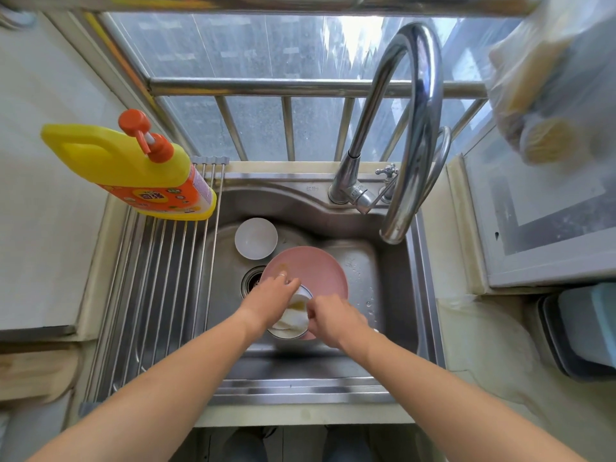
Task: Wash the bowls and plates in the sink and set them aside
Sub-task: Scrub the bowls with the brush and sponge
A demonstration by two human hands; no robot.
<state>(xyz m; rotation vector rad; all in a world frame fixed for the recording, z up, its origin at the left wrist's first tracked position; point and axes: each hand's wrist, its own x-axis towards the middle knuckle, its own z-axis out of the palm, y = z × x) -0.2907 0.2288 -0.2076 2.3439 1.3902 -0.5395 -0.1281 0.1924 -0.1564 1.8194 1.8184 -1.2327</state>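
While left hand [271, 300] grips bowl [290, 331] and right hand [333, 320] pinches cloth [295, 315], mid-scrub; probably needs rinsing next, pink plate [313, 268] after.

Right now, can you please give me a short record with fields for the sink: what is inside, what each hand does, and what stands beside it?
in sink: round pink plate; small white bowl; blue-rimmed white bowl
left hand: on the blue-rimmed bowl
right hand: grips white cloth in that bowl
water: none seen running from steel faucet
beside: yellow detergent bottle on steel rack
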